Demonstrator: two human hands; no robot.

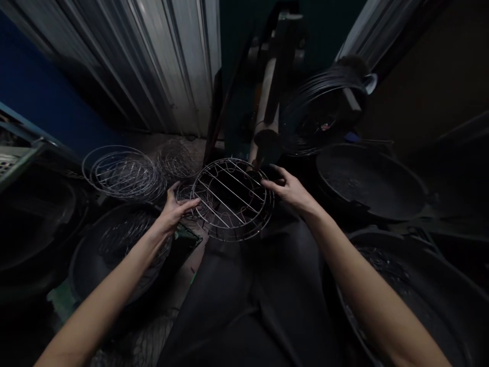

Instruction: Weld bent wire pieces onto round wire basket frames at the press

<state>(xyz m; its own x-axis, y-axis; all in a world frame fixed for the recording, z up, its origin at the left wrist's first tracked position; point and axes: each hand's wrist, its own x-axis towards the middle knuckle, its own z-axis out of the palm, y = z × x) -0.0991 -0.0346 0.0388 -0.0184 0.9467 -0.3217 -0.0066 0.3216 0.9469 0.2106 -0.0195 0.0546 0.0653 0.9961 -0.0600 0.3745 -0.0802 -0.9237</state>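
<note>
- Corrugated pale-grey metal sheeting (168, 61) rises behind the work spot, meeting a deep-blue flat panel (49, 86) at the left; the light is dim, and the right side of the room sinks into shadow
- Dull grey floor (185, 283) shows in patches between the containers
- Dark upright machine with a pale cylindrical shaft (266, 97) stands ahead, a large coil of thin grey wire (321, 84) hanging just right of it
- Loose pile of round silvery wire grids (124, 173) lies at the left, above a black round basin of wire pieces (82, 265)
- Two more wide black basins stand at the right, one farther off (397, 188), one nearer (446, 306)
- Round two-ringed metal wire rack (232, 192) is held over the dark cloth on the lap (244, 300), close to the machine's lower end
- Left hand (173, 211) grips its left rim, thumb on top
- Right hand (292, 191) pinches the opposite rim, fingers partly spread
</note>
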